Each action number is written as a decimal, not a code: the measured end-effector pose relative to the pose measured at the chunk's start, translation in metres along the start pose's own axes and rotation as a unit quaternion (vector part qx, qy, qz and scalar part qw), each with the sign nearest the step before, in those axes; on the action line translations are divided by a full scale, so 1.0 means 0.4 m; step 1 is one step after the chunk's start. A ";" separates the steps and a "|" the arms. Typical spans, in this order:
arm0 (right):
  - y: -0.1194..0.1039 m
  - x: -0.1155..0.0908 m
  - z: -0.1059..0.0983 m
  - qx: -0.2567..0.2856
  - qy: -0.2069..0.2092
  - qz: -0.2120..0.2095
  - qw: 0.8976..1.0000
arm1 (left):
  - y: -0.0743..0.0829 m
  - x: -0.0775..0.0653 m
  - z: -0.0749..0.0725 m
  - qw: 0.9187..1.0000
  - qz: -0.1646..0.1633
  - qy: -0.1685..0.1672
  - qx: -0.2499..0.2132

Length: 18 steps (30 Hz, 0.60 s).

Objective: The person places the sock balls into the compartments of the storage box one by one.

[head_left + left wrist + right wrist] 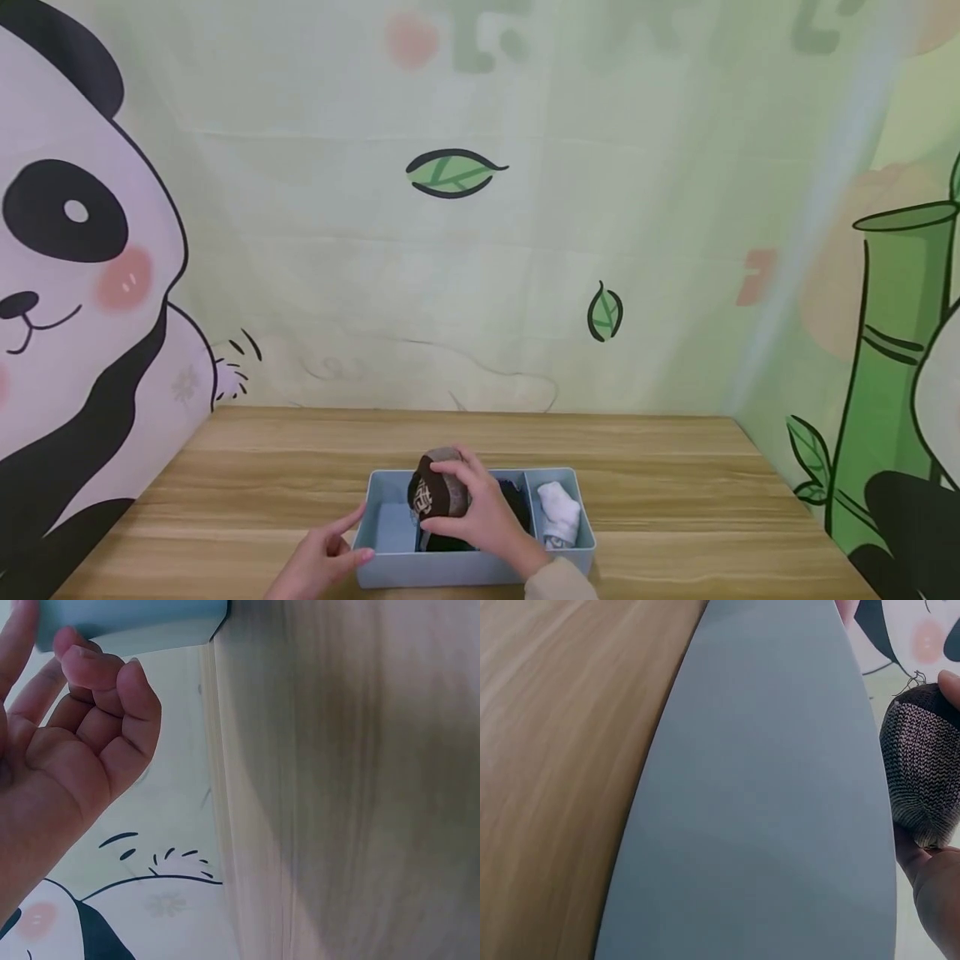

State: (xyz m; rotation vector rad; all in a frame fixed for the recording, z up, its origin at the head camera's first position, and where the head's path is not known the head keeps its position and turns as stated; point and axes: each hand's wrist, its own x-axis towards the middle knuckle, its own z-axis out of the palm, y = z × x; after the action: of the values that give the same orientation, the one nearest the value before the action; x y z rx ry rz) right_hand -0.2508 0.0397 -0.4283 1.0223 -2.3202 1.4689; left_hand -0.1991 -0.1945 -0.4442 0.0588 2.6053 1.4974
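Observation:
A balled pair of dark brown and grey knit socks (441, 485) with a pale motif is in my right hand (483, 512), gripped between thumb and fingers. That hand is over the middle compartment of a blue-grey divided box (435, 571). Black socks (516, 504), partly covered by the hand, lie in this compartment. My left hand (318, 560) holds the box's left front corner, index finger at the side and thumb at the front. In the right wrist view the sock ball (922, 761) shows beyond the box wall (757, 787), its ribbed side facing the camera.
A white folded sock bundle (559, 510) sits in the box's right compartment, behind a divider (531, 500). The left compartment (393, 525) shows its bare floor. A wood-grain table (675, 500) carries the box, and a printed panda backdrop (300, 208) rises behind it.

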 end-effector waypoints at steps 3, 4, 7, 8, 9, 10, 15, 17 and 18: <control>-0.006 0.009 0.013 -0.005 -0.012 -0.013 1.000 | -0.002 0.001 -0.002 1.000 0.000 -0.001 -0.001; -0.008 0.012 0.017 -0.007 -0.015 -0.014 1.000 | -0.002 0.002 -0.002 1.000 -0.002 -0.003 -0.001; -0.011 0.019 0.029 -0.015 -0.022 -0.014 1.000 | -0.004 0.003 -0.005 1.000 -0.002 -0.009 -0.006; -0.011 0.022 0.033 -0.015 -0.025 -0.013 0.999 | -0.005 0.004 -0.005 1.000 -0.004 -0.013 -0.009; -0.010 0.024 0.037 -0.016 -0.028 -0.012 0.999 | -0.005 0.004 -0.006 1.000 -0.004 -0.016 -0.010; -0.010 0.027 0.041 -0.017 -0.032 -0.010 0.999 | -0.006 0.005 -0.006 1.000 -0.005 -0.018 -0.011; -0.016 0.037 0.052 -0.026 -0.050 -0.007 0.998 | -0.005 0.004 -0.007 1.000 0.004 -0.020 -0.012; -0.020 0.041 0.055 -0.029 -0.056 -0.009 0.998 | -0.003 0.003 -0.007 1.000 0.011 -0.020 -0.014; -0.022 0.043 0.057 -0.030 -0.059 -0.010 0.998 | -0.003 0.002 -0.008 1.000 0.015 -0.022 -0.014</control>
State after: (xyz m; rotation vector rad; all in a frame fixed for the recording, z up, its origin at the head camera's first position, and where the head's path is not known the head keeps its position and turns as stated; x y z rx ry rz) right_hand -0.2536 0.0101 -0.4241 1.1412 -2.4105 1.3580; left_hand -0.2002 -0.1977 -0.4438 0.1263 2.5601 1.5245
